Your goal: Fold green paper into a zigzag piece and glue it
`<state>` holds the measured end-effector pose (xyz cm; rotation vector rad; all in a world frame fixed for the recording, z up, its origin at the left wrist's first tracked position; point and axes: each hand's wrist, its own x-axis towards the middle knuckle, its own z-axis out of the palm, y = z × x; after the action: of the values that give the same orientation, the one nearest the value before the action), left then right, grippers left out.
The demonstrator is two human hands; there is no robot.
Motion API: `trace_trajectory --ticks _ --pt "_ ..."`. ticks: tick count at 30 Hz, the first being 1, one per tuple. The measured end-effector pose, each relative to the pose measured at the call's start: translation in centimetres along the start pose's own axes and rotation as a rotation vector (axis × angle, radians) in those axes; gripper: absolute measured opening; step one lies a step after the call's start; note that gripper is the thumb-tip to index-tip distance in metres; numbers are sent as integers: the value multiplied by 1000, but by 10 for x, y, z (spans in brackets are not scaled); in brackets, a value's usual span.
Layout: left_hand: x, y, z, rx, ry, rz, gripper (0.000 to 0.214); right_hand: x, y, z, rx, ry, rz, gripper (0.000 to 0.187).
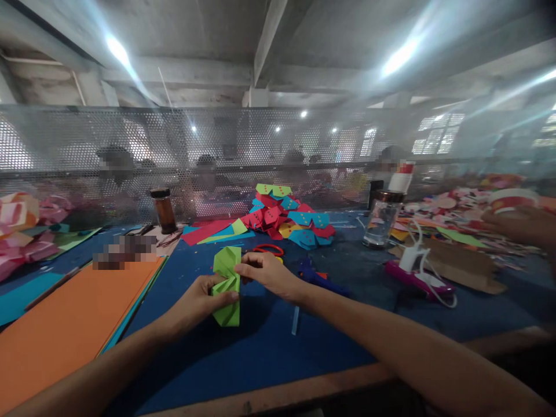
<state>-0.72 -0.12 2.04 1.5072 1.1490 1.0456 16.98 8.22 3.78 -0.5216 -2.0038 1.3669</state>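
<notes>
A folded piece of green paper, pleated like a fan, is held between both hands above the blue table top. My left hand grips its lower middle with thumb and fingers closed on the folds. My right hand pinches the paper's middle from the right side. Just behind the hands lie red-handled scissors and a blue glue gun.
An orange sheet stack lies at left. A pile of red, blue and yellow folded pieces sits at centre back, with a dark jar and a glass bottle. A pink device with white cable lies at right. Another person's hand reaches in far right.
</notes>
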Motion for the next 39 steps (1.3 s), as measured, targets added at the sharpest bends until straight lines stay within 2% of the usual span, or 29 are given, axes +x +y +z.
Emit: trace_trajectory --ticks 7,11,17,24,29,34,37,39 --pt "4 -2 0 -86 70 -42 36 -2 0 1 -67 -55 -4 35" --pt "3 0 0 -95 76 -45 35 -1 3 2 -96 -32 -10 36" --pt "0 7 2 -10 75 -50 42 -1 3 5 -176 -10 -12 38" --pt "3 -3 -4 70 67 -25 42 -1 3 7 -185 1 -21 38" --pt "4 -5 -4 33 68 -25 39 -2 3 8 -166 -7 -24 39" --pt "4 1 -4 -36 173 5 39 -4 4 10 -70 -29 -25 41" --pt "3 5 -6 -90 272 58 39 -5 3 10 -123 -69 11 46" --pt "3 7 -7 -150 298 57 35 -7 2 12 -182 -129 44 49"
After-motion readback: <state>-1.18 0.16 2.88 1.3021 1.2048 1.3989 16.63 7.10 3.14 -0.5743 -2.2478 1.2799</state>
